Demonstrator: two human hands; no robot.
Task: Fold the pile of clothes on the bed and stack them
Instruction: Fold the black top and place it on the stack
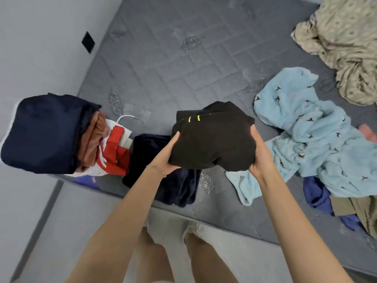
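The left hand [167,160] and right hand [260,158] grip the folded black garment [212,144] between them, the clothes stack [51,135] at nine o'clock.

- Small black square plate [88,42], flat on the pale grey wall [40,48], just left of the grey quilted bed [163,64].
- Pale grey floor [61,231] below the bed's near edge; a darker grey strip [43,217] runs along it left of the bed.
- Crumpled beige patterned cloth [346,41] heaped on the bed's far right corner.

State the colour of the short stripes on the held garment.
Yellow stripes on the black garment; head view.
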